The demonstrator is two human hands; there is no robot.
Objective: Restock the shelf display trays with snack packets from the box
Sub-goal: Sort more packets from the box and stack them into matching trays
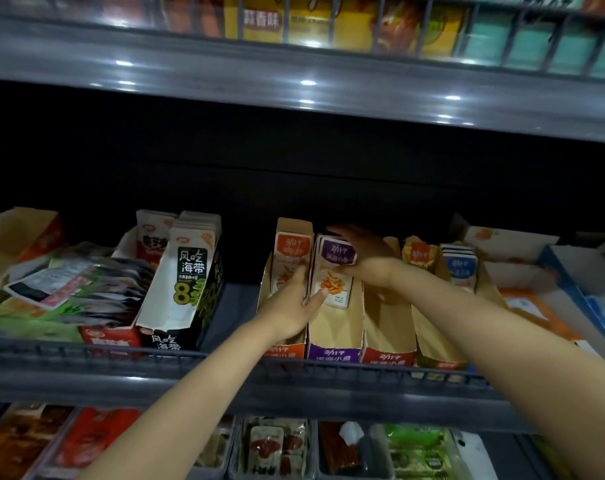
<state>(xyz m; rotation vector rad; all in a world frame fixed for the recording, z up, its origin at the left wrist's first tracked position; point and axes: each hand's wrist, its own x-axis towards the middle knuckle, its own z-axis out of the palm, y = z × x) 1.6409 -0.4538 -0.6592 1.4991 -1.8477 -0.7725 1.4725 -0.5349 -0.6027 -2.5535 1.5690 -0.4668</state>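
Snack packets [334, 268] with purple labels: where do they stand? (Desk)

Upright in a stack at the back of the purple tray [334, 356], a brown card tray with a purple front. It sits on the middle shelf [86, 379], against the front rail. The front half of the tray's floor shows bare card. (Photographer)

And the hands? (Desk)

Both are on that stack in the head view. The left hand [292, 308] reaches in at the purple tray's left wall. Its thumb lies across the face of the front packet and its fingers [299, 277] run up the stack's left edge, pinching it. The right hand [368, 256] comes from the tray's right. Its fingers [342, 232] curl over the tops of the packets and its thumb sits against their right edge, gripping them. (Photographer)

What flanks the purple tray? (Desk)

Touching its left wall is an orange tray [283, 353] with orange-labelled packets [291, 254] standing at its back. Touching its right wall is a red-fronted tray [387, 356], partly covered by the right forearm. Farther right, blue-labelled packets [462, 266] stand in another card tray. Well to the left, a black-and-white kelp box [186, 271] leans back, full of white packets. Above is a blurred row of yellow and teal boxes [328, 26]. Below are clear tubs [276, 445] of dark snacks. (Photographer)
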